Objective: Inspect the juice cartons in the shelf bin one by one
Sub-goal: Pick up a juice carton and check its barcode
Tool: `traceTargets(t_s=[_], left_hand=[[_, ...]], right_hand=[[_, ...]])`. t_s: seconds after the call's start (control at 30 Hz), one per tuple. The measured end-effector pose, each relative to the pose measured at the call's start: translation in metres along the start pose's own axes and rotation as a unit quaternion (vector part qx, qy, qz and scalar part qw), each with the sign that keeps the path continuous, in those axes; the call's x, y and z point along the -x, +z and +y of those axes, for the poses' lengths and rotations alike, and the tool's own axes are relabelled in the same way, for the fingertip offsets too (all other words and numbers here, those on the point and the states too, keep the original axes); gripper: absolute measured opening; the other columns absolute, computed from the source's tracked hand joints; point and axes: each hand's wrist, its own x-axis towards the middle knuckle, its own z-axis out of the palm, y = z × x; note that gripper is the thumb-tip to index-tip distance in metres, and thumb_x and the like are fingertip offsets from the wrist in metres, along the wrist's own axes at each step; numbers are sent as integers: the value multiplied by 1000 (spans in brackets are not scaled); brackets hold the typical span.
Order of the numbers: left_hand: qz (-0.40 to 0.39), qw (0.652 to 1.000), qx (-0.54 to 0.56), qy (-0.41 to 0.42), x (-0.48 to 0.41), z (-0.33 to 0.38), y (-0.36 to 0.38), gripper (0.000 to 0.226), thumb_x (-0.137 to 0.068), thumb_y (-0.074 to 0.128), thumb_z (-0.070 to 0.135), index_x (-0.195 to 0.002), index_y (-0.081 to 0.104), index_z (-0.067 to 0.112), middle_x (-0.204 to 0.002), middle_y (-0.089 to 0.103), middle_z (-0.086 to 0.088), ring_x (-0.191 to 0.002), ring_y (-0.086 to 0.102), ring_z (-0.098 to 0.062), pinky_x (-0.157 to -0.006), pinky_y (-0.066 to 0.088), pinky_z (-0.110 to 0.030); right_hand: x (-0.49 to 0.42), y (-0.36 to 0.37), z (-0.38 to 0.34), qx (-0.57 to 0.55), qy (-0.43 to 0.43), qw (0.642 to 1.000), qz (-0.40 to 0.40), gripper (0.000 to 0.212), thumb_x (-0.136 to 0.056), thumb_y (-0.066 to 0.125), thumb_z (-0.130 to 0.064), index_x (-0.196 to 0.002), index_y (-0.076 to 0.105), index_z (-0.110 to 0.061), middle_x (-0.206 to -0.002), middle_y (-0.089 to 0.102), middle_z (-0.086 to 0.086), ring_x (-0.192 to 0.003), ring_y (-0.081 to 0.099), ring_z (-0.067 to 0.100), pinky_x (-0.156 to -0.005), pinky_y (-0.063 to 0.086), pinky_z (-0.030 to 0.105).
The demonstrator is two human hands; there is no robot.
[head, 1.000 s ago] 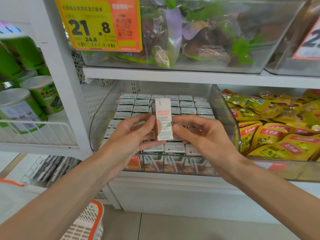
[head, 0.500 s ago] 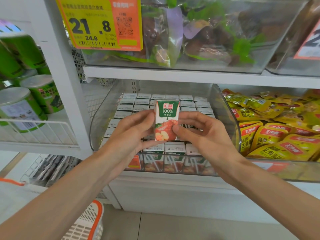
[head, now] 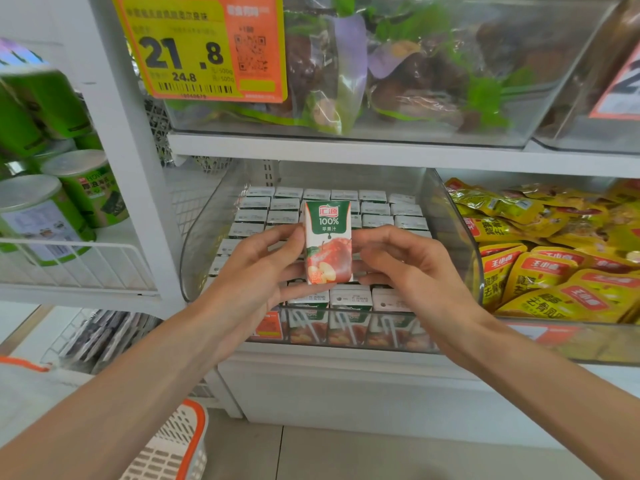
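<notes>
Green-white juice carton (head: 328,242) upright above packed bin (head: 452,233), clear of rim; left hand (head: 256,271), right hand (head: 412,268) pinch side edges.

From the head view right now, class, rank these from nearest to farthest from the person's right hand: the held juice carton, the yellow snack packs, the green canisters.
1. The juice carton: centre, pinched by the right hand itself.
2. The yellow snack packs: in the neighbouring bin, to the right.
3. The green canisters: far left, on the wire shelf of the next bay.
</notes>
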Motion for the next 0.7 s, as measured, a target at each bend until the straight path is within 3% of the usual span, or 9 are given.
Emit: traceTargets(t_s=[0.33, 0.7], left_hand=[[-4, 1000, 11, -5, -2, -1, 0, 30, -109, 53, 23, -133, 62, 9, -117, 79, -10, -107, 77, -29, -82, 65, -36], [-12, 1000, 6, -21, -3, -3, -1, 28, -111, 47, 12, -136, 59, 11, -116, 79, -12, -105, 78, -31, -78, 66, -39]], right_hand=[[1, 0, -4, 6, -2, 1000, 3, 35, -101, 59, 0, -113, 82, -23, -110, 81, -13, -105, 75, 6, -90, 61, 24], [1, -1, -5, 4, 13, 1000, 12, 23, -103, 63, -6, -113, 80, -18, -105, 82, -7, -95, 78, 9, -82, 62, 24]])
